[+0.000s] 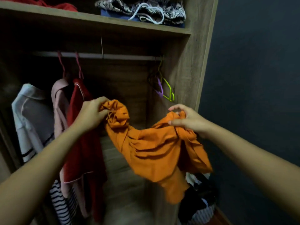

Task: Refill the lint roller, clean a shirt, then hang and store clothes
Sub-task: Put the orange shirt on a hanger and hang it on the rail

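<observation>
An orange garment point(155, 148) hangs bunched between my two hands in front of the open wardrobe. My left hand point(93, 113) grips one crumpled end of it, level with the hanging clothes. My right hand point(186, 120) holds the other end, with thumb and fingers curled round the cloth. The rest of the garment sags down in folds below both hands. Empty hangers point(168, 88), green and purple, hang from the right end of the rail point(113, 56).
A red garment point(82, 127), a pink one point(59, 101) and a pale grey shirt point(30, 114) hang at the left of the rail. Folded clothes point(142, 10) lie on the upper shelf. A basket of clothes point(199, 207) stands low right beside the dark wall.
</observation>
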